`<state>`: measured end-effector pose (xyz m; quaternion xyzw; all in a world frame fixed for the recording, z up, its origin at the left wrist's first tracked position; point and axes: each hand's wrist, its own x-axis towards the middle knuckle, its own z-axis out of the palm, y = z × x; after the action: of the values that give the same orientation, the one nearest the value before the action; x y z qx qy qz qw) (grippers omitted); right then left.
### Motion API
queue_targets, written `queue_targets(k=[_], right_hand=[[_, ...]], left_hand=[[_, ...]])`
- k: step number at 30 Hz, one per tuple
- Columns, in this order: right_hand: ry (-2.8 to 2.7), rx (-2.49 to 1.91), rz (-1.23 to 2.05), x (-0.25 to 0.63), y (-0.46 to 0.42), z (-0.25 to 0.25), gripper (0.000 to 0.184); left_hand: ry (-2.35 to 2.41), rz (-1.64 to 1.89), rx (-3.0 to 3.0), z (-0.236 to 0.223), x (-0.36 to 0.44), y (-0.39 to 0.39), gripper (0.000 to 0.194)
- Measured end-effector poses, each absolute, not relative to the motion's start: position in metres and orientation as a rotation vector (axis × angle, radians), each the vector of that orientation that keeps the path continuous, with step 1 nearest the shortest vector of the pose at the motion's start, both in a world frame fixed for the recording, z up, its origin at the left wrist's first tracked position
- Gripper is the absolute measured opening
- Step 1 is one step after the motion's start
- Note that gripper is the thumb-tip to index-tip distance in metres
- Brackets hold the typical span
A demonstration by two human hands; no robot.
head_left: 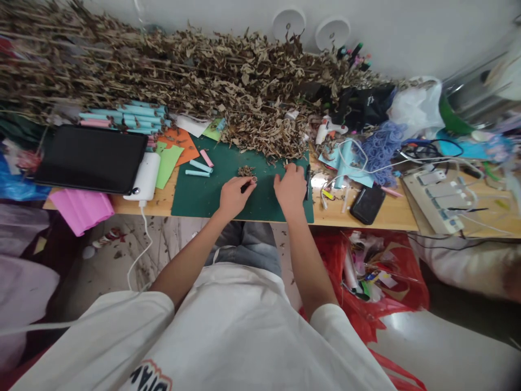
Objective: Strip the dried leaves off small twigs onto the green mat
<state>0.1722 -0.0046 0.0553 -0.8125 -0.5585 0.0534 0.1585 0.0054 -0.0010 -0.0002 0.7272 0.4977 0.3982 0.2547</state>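
Observation:
My left hand (237,196) is closed over the green cutting mat (211,202), thumb and forefinger pinching a small round tube (254,179) seen nearly end-on. Just beyond it lies a little heap of crumbled dry leaves (246,171). My right hand (291,187) rests at the mat's right side, thumb apart from the bent fingers. Its fingertips reach towards the edge of the big pile of dry leaves (266,133); I make out nothing held in it. A black pen-like tool (308,182) lies beside it. Blue rolled tubes (199,169) and a pink tube (207,158) are on the mat's left.
Left stand a black tablet (91,158), a white power bank (143,176) and stacked blue rolls (142,117). On the right are a glue gun (329,130), blue yarn (382,152), a black phone-like object (367,205) and a power strip (433,198). A red bag (407,271) hangs below.

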Motion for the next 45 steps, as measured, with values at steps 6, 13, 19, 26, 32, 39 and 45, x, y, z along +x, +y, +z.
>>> queue_targets(k=[6,13,19,26,32,39,45], right_hand=[[-1.591,-2.563,0.187,0.171,0.001,0.052,0.021],[-1.534,-2.396,0.169,0.186,0.003,0.068,0.015],[-1.282,-1.615,0.284,0.182,-0.026,0.096,0.024],[-1.184,-1.201,0.363,0.149,-0.04,0.099,0.022],[-1.311,-1.247,0.333,0.145,-0.034,0.092,0.023],[-1.396,-1.253,0.294,0.144,-0.033,0.098,0.024],[-1.445,-1.249,0.305,0.144,-0.03,0.096,0.024]], left_hand=[[1.359,1.088,1.972,-0.001,0.006,-0.001,0.014],[1.358,1.086,1.964,-0.001,0.006,-0.001,0.015],[1.362,1.067,1.985,-0.001,0.006,-0.001,0.016],[1.341,1.099,1.996,-0.002,0.006,-0.001,0.014],[1.326,1.112,1.982,-0.002,0.005,-0.001,0.015],[1.331,1.102,1.975,0.0,0.006,-0.002,0.016],[1.333,1.07,1.983,-0.001,0.006,-0.001,0.016]])
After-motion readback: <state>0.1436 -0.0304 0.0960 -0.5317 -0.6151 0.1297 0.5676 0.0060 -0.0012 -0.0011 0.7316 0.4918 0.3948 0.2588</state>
